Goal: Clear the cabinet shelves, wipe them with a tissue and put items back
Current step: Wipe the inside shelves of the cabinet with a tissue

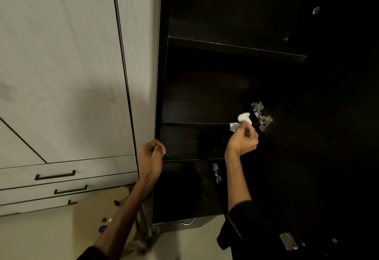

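Right grip point(244, 138) pinches tissue point(242, 120) — dark cabinet shelf point(194, 124).

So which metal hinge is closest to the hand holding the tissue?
The upper hinge, right beside the tissue in the right hand; the smaller hinge sits lower.

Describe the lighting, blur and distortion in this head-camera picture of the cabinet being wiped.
Head view: dim overall; the dark cabinet interior swallows detail, while the white tissue in the right hand and the metal hinge glare bright. Wide-angle lens bends the pale door edges. The left hand looks slightly soft.
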